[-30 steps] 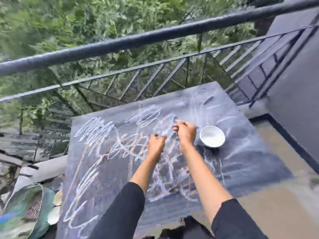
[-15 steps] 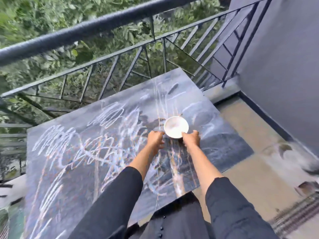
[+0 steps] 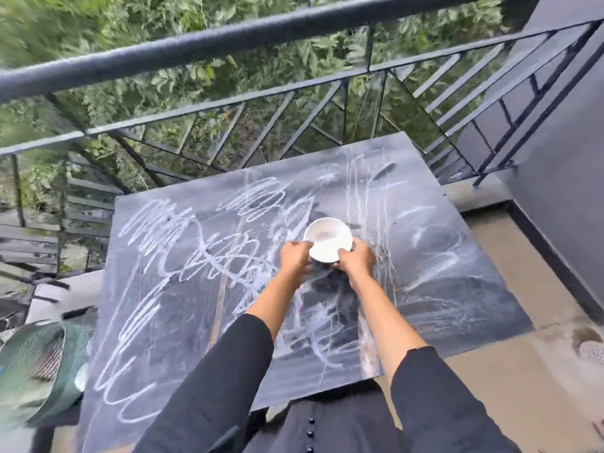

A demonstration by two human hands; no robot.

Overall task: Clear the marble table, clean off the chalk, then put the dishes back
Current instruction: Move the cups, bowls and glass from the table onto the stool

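Note:
A dark marble table (image 3: 163, 322) covered in white and coloured chalk scribbles fills the middle of the view. A small white bowl (image 3: 328, 239) is near the table's centre, tilted toward me and seemingly raised a little above the top. My left hand (image 3: 295, 260) grips its left rim and my right hand (image 3: 357, 260) grips its right rim, fingers curled round the sides. The bowl looks empty inside. Both forearms in black sleeves reach out from the near edge.
A black metal railing (image 3: 228, 44) runs behind the table with greenery beyond. A dark grey wall (image 3: 562, 191) stands at the right above a beige floor (image 3: 490, 371). A green patterned object (image 3: 39, 364) with some pale dishes lies at the lower left.
My hands went from empty fists over the chalk to either side of the bowl and now grip it by the rim. The bowl has tilted and come toward the table's centre.

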